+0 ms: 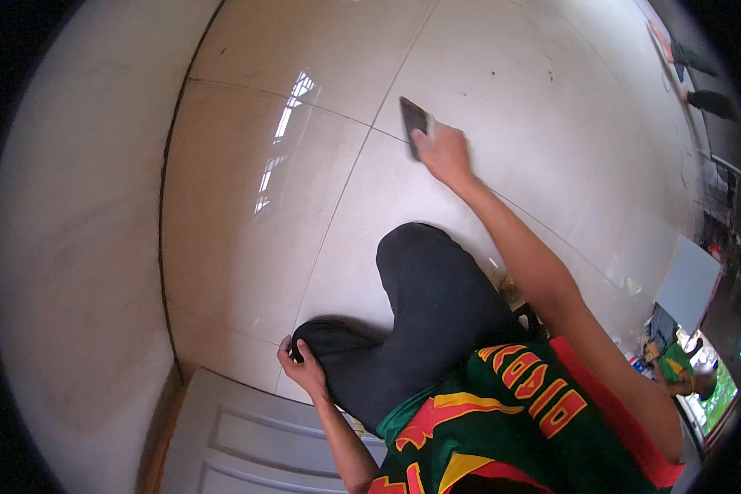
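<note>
Head view puts the dark flat scraper point(413, 118) at the far end of my outstretched right hand point(445, 152), fingers wrapped around its lower end so the blade sticks up and slightly left past the fingertips. I see its long axis running roughly along the line of my forearm, with the blade lying against the pale floor tile point(305, 206) right beside a grout line point(362, 148). My left hand point(303, 366) is well apart from it, down near my body, fingers curled over the end of my folded black trouser leg point(420, 313). So the right hand alone is at the tool; the grey panelled door point(247, 436) sits behind the left.
</note>
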{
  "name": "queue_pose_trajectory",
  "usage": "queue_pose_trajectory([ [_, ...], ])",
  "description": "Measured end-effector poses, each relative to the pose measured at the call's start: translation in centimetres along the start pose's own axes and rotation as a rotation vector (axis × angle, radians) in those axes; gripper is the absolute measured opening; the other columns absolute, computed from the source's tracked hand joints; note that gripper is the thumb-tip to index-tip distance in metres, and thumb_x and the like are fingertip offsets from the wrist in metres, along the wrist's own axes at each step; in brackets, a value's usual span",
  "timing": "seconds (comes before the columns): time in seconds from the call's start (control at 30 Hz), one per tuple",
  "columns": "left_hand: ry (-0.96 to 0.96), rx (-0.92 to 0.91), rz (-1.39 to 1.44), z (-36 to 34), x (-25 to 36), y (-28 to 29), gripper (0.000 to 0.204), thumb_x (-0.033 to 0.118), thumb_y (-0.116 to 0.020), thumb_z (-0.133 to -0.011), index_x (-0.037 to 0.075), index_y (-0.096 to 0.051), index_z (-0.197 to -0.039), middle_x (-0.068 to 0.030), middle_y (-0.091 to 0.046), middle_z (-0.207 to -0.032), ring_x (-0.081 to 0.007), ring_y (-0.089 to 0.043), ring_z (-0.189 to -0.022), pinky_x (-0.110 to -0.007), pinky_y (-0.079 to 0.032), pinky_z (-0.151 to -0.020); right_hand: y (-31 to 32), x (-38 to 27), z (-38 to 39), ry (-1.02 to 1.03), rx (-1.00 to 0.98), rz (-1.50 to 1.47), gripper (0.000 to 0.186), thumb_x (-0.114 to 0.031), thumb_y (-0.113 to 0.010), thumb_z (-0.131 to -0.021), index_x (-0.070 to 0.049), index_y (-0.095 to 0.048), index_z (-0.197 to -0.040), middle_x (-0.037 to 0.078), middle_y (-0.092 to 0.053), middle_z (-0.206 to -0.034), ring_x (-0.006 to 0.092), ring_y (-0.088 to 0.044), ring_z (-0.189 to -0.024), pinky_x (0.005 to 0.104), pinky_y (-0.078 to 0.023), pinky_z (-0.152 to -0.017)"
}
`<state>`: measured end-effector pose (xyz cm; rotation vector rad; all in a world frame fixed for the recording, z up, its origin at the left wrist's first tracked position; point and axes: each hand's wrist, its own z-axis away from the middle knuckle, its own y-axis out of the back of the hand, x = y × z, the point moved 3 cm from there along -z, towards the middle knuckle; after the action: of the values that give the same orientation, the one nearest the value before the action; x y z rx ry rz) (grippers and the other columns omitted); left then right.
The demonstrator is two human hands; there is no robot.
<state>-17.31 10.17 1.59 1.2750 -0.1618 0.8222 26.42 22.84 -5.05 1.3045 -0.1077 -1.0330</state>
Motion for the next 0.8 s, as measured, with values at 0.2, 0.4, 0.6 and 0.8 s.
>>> queue_pose_trajectory([
  [0.2,-0.005,-0.028,0.022,-0.8,0.1,-1.2,0.028,0.013,-0.056,-0.082,-0.005,-0.052,-0.103,-0.0166,-0.055,-0.099,-0.0273,-0.051,-0.095,-0.036,-0.038,-0.087,0.9,4.9,3.9,0.831,0.046,0.480,0.033,-0.010,-0.051,-0.072,0.001,-0.056,-0.103,0.011,-0.055,-0.101,0.0239,-0.052,-0.082,0.0356,-0.041,-0.070],
  [0.4,-0.012,-0.015,-0.015,-0.3,-0.1,-0.9,0.027,0.015,-0.057,-0.082,-0.003,-0.054,-0.102,-0.0163,-0.055,-0.099,-0.0284,-0.050,-0.095,-0.036,-0.037,-0.088,-2.3,3.2,2.9,0.951,0.044,0.483,0.032,-0.011,-0.049,-0.074,-0.004,-0.056,-0.104,0.006,-0.054,-0.106,0.0205,-0.049,-0.087,0.0361,-0.038,-0.076],
  [0.6,-0.020,-0.008,-0.029,-0.3,-0.4,-1.0,0.026,0.013,-0.057,-0.081,-0.003,-0.055,-0.100,-0.0163,-0.055,-0.099,-0.0292,-0.050,-0.096,-0.037,-0.037,-0.089,-1.9,2.3,1.3,0.929,0.055,0.450,0.029,-0.010,-0.051,-0.072,-0.006,-0.057,-0.100,0.005,-0.056,-0.102,0.0208,-0.050,-0.091,0.0370,-0.037,-0.078],
  [0.8,-0.033,-0.025,-0.080,-0.7,0.5,-1.2,0.025,0.015,-0.057,-0.081,-0.002,-0.055,-0.100,-0.0167,-0.055,-0.099,-0.0305,-0.049,-0.096,-0.038,-0.036,-0.089,-1.8,1.5,0.6,0.919,0.042,0.397,0.030,-0.007,-0.052,-0.069,-0.006,-0.058,-0.099,0.005,-0.057,-0.101,0.0211,-0.050,-0.091,0.0357,-0.037,-0.075],
])
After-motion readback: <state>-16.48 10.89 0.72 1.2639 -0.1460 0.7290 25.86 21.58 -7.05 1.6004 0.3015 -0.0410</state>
